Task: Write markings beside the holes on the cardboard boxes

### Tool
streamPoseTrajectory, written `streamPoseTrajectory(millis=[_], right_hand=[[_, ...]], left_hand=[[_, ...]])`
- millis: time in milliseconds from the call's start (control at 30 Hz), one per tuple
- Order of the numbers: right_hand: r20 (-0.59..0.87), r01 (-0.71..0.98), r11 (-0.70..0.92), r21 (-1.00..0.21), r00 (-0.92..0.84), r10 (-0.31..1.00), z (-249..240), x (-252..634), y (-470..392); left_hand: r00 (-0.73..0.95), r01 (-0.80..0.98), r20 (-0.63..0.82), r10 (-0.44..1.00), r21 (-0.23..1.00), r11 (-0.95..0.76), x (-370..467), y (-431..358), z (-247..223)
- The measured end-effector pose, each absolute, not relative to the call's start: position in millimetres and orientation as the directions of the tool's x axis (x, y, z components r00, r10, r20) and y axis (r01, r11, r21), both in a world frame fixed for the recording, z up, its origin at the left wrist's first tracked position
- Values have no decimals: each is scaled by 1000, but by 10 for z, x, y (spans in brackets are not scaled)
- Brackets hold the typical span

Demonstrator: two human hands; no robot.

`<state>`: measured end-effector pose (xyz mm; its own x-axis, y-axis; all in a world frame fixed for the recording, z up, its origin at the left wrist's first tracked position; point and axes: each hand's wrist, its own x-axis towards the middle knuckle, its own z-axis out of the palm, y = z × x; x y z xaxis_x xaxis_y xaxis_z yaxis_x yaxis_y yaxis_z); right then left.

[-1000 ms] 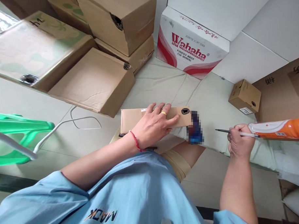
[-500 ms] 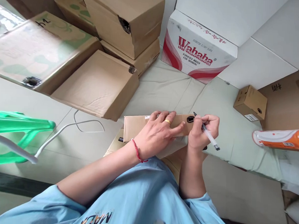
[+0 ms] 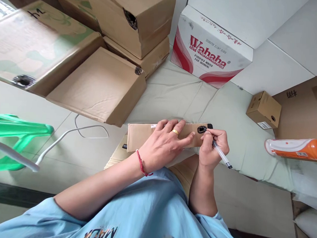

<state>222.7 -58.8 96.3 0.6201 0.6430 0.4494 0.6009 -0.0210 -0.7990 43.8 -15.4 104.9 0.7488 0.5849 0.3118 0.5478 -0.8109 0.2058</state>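
I see the narrow cardboard box [image 3: 139, 136] directly beneath my left hand [image 3: 166, 143]: palm down, fingers loosely spread, tips at the far edge, laid over it rather than wrapped round. Plain end of the box runs to nine o'clock from that hand; its dark-rimmed hole [image 3: 201, 129] sits at two. Right hand [image 3: 212, 147] curled, clear-barrelled pen [image 3: 221, 153] pinched in the fingers, butt out to four o'clock, tip beside the hole. Box lies at this hand's nine o'clock. Wahaha water carton [image 3: 207, 56]: one o'clock from the box, well apart.
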Motion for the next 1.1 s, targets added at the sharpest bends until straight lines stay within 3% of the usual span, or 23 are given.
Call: streamPoseTrajectory(millis=[500,1100], right_hand=[[451,651,-48,-758,576,682,959,2242,-616],[341,620,-52,-783,497,798,1000,2313,-712]], left_hand=[[746,552,326,580,184,-813,439,-176,1032],[743,555,333,580,177,-813,435,-189,1008]])
